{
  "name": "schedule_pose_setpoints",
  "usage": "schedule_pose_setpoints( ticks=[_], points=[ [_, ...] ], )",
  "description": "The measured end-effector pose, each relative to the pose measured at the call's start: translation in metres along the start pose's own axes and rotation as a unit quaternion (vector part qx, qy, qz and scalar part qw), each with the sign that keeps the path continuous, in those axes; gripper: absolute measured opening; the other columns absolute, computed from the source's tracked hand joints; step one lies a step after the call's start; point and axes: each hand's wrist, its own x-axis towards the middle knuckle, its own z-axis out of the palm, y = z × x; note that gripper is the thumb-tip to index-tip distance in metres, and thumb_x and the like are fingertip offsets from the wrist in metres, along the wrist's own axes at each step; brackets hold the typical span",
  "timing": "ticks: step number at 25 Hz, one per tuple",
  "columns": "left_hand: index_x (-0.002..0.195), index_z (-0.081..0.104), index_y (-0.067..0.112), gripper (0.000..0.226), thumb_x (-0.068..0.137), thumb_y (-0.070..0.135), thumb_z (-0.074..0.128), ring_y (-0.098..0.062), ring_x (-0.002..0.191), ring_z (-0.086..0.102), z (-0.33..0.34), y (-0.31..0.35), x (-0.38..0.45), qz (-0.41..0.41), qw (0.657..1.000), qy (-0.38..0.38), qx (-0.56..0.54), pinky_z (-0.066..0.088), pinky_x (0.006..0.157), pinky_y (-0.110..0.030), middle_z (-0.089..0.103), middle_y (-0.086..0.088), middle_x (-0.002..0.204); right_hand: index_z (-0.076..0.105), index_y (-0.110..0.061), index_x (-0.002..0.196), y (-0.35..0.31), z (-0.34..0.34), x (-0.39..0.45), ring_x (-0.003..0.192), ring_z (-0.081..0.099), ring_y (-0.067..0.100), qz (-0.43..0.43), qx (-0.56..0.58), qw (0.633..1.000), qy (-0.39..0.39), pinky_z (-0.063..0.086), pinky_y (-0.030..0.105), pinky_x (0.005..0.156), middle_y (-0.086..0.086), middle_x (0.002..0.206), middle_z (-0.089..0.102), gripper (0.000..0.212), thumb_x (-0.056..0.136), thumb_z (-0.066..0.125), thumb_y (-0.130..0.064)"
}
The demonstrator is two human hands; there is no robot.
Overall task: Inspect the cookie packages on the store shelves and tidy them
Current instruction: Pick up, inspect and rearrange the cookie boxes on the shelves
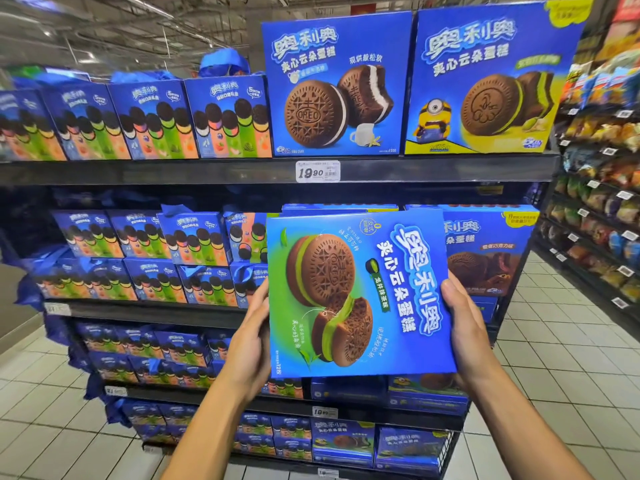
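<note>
I hold a large flat blue cookie box with green-filled sandwich cakes printed on it, turned sideways so its lettering runs downward. My left hand grips its left edge and my right hand grips its right edge, thumb on the front. The box is in front of the second shelf. On the top shelf two similar big boxes stand upright: a white-cream one and a yellow cartoon one. Behind my box a chocolate-flavour box stands on the second shelf.
Smaller blue gift boxes with coloured cookie columns fill the left of every shelf. A price tag reads 19.90 on the top shelf edge. Lower shelves hold more blue boxes. A snack aisle runs on the right over a white tiled floor.
</note>
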Motion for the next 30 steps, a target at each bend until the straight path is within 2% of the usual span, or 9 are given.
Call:
schedule_pose_setpoints(
  ticks=[4, 6, 9, 11, 14, 19, 22, 26, 30],
  points=[
    [0.143, 0.049, 0.025, 0.05, 0.097, 0.044, 0.044, -0.026, 0.129, 0.056, 0.004, -0.005, -0.007, -0.006, 1.0, -0.002, 0.0, 0.053, 0.099, -0.04, 0.057, -0.007, 0.142, 0.059, -0.029, 0.133, -0.001, -0.001, -0.002, 0.085, 0.076, 0.017, 0.019, -0.007, 1.0, -0.007, 0.06, 0.032, 0.059, 0.006, 0.115, 0.076, 0.052, 0.084, 0.065, -0.047],
    [0.145, 0.046, 0.025, 0.061, 0.092, 0.052, 0.055, -0.028, 0.131, 0.054, 0.007, -0.004, -0.01, -0.005, 1.0, -0.012, 0.01, 0.051, 0.102, -0.044, 0.056, -0.008, 0.143, 0.057, -0.026, 0.135, -0.003, -0.002, -0.001, 0.087, 0.076, 0.017, 0.023, -0.013, 1.0, -0.012, 0.061, 0.033, 0.06, 0.007, 0.116, 0.075, 0.057, 0.084, 0.068, -0.048],
    [0.142, 0.043, 0.037, 0.067, 0.082, 0.043, 0.071, -0.025, 0.12, 0.063, 0.012, -0.001, -0.012, -0.014, 0.998, -0.03, 0.047, 0.057, 0.089, -0.039, 0.063, -0.003, 0.135, 0.06, -0.025, 0.131, -0.009, -0.003, -0.001, 0.089, 0.076, 0.02, 0.037, -0.016, 0.999, -0.017, 0.062, 0.034, 0.062, 0.008, 0.116, 0.075, 0.059, 0.08, 0.07, -0.051],
    [0.141, 0.04, 0.041, 0.064, 0.083, 0.035, 0.067, -0.024, 0.116, 0.066, 0.014, 0.0, -0.013, -0.022, 0.997, -0.037, 0.06, 0.058, 0.082, -0.034, 0.065, -0.001, 0.132, 0.063, -0.024, 0.127, -0.014, -0.006, 0.001, 0.088, 0.077, 0.021, 0.044, -0.017, 0.999, -0.017, 0.062, 0.035, 0.062, 0.009, 0.116, 0.075, 0.053, 0.082, 0.071, -0.05],
    [0.141, 0.039, 0.043, 0.064, 0.082, 0.038, 0.066, -0.022, 0.116, 0.066, 0.018, 0.005, -0.016, -0.028, 0.996, -0.047, 0.07, 0.059, 0.082, -0.033, 0.066, 0.003, 0.131, 0.066, -0.022, 0.124, -0.02, -0.008, 0.002, 0.087, 0.077, 0.021, 0.057, -0.015, 0.998, -0.016, 0.062, 0.035, 0.062, 0.009, 0.115, 0.076, 0.053, 0.08, 0.067, -0.051],
    [0.142, 0.04, 0.039, 0.063, 0.083, 0.037, 0.064, -0.021, 0.117, 0.065, 0.028, 0.013, -0.019, -0.027, 0.995, -0.047, 0.086, 0.057, 0.093, -0.041, 0.065, 0.003, 0.131, 0.064, -0.018, 0.125, -0.026, -0.01, -0.001, 0.086, 0.077, 0.022, 0.095, -0.01, 0.995, -0.019, 0.062, 0.035, 0.061, 0.01, 0.114, 0.076, 0.068, 0.069, 0.072, -0.055],
    [0.145, 0.036, 0.039, 0.066, 0.088, 0.035, 0.069, -0.02, 0.121, 0.063, 0.033, 0.018, -0.021, -0.03, 0.994, -0.036, 0.101, 0.047, 0.105, -0.049, 0.06, 0.004, 0.139, 0.065, -0.016, 0.124, -0.028, -0.011, -0.002, 0.085, 0.077, 0.023, 0.11, -0.002, 0.994, -0.023, 0.062, 0.035, 0.06, 0.011, 0.114, 0.076, 0.07, 0.066, 0.073, -0.056],
    [0.147, 0.035, 0.035, 0.07, 0.083, 0.035, 0.063, -0.017, 0.123, 0.061, 0.039, 0.023, -0.024, -0.03, 0.992, -0.019, 0.119, 0.043, 0.109, -0.047, 0.057, 0.006, 0.142, 0.07, -0.017, 0.117, -0.027, -0.013, -0.001, 0.087, 0.077, 0.024, 0.131, 0.013, 0.991, -0.025, 0.062, 0.036, 0.061, 0.012, 0.113, 0.076, 0.061, 0.07, 0.072, -0.055],
    [0.149, 0.031, 0.036, 0.077, 0.081, 0.041, 0.066, -0.016, 0.132, 0.053, 0.04, 0.026, -0.026, -0.044, 0.988, -0.016, 0.147, 0.036, 0.115, -0.046, 0.047, 0.006, 0.15, 0.07, -0.015, 0.118, -0.022, -0.018, 0.0, 0.087, 0.077, 0.025, 0.162, 0.021, 0.986, -0.022, 0.062, 0.036, 0.061, 0.012, 0.113, 0.076, 0.063, 0.071, 0.071, -0.057]
  ],
)
